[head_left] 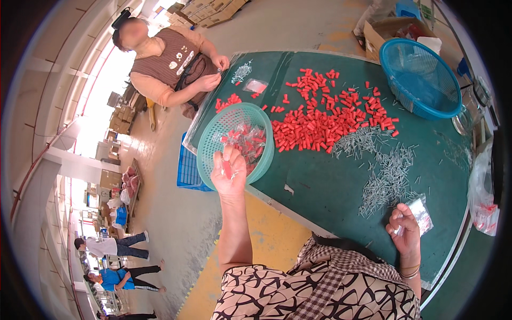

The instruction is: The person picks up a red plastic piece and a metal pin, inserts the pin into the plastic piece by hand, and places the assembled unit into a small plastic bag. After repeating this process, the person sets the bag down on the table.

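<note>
1. Reaching out over the near left edge of the green surface (341, 186), the left hand (229, 173) is up above the light green basket (210, 141), its fingers pinched together on one small red cap (228, 169).

2. The basket sits at that near left edge, holding small clear bags filled with red caps (246, 140).

3. Near the front right edge, the right hand (405, 229) has its fingers curled shut on a small clear plastic bag (422, 212), which is held just above the surface.

4. In the middle lies a big heap of loose red caps (320, 120), with thin metal pins (386, 173) scattered just beside it toward the near right.

5. The blue basket (421, 77) stands at the far right corner; a co-worker's hands (213, 74) work at the far left corner.

6. Handling, by my reading: the cap looks light, stiff and smooth, so easy to fumble. A fingertip pinch across its sides suits it. The bag looks thin and limp, best taken at its open edge.
</note>
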Available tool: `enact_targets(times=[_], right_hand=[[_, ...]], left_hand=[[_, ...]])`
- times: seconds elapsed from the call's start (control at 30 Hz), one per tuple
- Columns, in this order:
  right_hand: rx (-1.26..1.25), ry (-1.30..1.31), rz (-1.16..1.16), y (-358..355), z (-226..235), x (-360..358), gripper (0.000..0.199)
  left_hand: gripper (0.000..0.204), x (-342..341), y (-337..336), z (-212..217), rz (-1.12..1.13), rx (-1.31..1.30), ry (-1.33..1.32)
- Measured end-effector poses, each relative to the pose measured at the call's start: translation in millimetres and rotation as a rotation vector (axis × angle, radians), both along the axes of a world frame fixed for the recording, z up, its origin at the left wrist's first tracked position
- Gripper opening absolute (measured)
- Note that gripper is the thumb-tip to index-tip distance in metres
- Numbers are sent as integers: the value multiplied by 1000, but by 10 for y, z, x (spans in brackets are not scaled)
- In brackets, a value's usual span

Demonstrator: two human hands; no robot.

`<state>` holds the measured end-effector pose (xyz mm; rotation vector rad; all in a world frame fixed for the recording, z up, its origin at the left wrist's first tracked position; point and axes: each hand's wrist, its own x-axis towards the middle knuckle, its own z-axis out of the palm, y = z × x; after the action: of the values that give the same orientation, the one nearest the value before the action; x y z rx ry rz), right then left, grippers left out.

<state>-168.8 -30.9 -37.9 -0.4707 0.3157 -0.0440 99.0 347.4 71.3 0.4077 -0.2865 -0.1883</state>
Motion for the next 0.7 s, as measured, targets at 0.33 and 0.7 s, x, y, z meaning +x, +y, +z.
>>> enact_targets(times=[0.33,0.7], right_hand=[[93,29,-24,-24,-18,-86,32],[259,-36,-99,56,101,94,53]], left_hand=[[14,176,353,-328,384,338,105],[7,-1066,-1572,-263,316,1507,-957]])
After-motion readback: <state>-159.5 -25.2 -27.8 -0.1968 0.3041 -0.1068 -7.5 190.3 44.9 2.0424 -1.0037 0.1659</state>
